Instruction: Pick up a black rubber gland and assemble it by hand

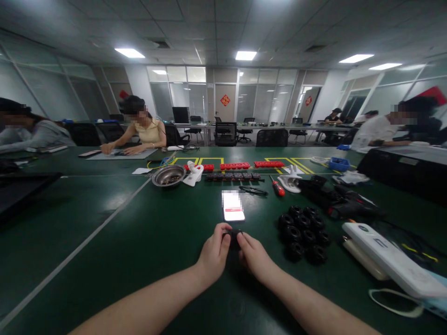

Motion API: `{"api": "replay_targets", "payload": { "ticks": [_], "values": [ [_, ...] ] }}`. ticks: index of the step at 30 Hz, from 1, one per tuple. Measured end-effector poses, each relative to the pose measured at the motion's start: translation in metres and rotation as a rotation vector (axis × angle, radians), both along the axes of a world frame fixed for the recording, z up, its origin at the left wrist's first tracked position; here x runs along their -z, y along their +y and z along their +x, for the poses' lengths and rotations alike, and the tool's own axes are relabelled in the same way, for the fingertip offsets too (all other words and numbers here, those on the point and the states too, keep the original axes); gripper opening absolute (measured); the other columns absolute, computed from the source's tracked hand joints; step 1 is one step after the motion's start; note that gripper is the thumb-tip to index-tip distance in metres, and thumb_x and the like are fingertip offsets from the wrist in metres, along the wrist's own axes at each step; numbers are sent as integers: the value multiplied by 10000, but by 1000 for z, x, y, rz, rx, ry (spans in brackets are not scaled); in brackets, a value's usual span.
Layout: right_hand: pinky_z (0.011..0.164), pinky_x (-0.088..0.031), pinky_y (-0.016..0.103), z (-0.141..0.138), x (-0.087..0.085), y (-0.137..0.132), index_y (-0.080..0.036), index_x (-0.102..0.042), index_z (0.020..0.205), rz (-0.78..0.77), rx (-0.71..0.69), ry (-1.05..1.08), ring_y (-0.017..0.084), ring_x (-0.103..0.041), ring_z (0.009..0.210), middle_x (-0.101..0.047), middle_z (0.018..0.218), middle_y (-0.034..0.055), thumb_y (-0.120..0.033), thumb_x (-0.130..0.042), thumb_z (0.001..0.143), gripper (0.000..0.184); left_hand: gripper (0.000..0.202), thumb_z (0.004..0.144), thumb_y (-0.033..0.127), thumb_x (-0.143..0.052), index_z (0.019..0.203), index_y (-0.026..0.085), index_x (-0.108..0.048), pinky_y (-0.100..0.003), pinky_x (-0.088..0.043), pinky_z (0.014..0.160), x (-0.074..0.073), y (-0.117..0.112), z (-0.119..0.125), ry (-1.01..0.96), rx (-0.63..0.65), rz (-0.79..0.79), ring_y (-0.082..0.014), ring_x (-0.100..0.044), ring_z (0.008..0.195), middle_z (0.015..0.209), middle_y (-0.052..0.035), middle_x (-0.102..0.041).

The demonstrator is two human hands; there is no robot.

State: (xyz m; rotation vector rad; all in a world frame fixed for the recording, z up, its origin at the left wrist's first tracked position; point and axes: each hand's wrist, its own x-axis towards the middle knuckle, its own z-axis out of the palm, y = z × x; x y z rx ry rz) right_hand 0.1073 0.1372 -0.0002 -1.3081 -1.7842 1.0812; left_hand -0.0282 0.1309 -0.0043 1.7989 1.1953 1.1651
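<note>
My left hand and my right hand meet over the near middle of the table. Between their thumbs and fingers they grip a small black part, largely covered, so its exact kind cannot be made out. Just beyond the fingers lies a phone with a bright screen. To the right of my right hand sits a cluster of round black pieces with holes. Further back stand a row of black blocks and several red trays.
A metal bowl with small bits in it stands back left. A red screwdriver, a black cable and a blue bin lie behind. At right rests a white power bank. Other people sit around the room.
</note>
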Motion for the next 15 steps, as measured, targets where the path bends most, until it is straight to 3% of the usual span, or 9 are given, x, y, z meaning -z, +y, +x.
{"api": "replay_targets", "payload": {
  "ticks": [2,6,9,12,15],
  "values": [
    [446,-347,238,2,0,2,-152,-501,802,19,0,6,130,-455,470,-471,554,-8,-485,-189,864,460,300,868,401,-274,1017,174,-401,-317,-399,673,-3,-1,-4,81,24,29,-188,-534,733,822,-55,-558],
    [537,-346,243,7,-7,0,-162,-508,740,101,-18,-21,138,-467,595,-508,651,5,-419,-384,828,298,277,866,401,-287,983,187,-419,-290,-408,641,-4,-3,2,-12,47,-47,-172,-528,713,794,-33,-542],
    [570,-344,259,10,-7,-1,-159,-508,842,191,-33,-165,156,-480,633,-541,704,18,-355,-500,777,206,278,855,422,-278,868,198,-442,-225,-379,506,-1,-2,11,-281,-17,-306,-128,-496,606,709,12,-490],
    [614,-383,284,10,-11,0,-146,-485,951,257,-74,-365,192,-525,712,-578,806,63,-332,-526,768,264,285,823,449,-304,785,199,-435,-175,-258,378,3,3,17,-469,-101,-570,-81,-405,435,581,55,-425],
    [742,-407,366,7,-36,-4,-131,-470,1058,393,-59,-448,256,-516,891,-559,991,124,-382,-538,758,396,347,791,517,-326,791,190,-440,-166,-173,343,6,9,15,-526,-69,-663,-57,-278,317,439,98,-323]
  ]
}}
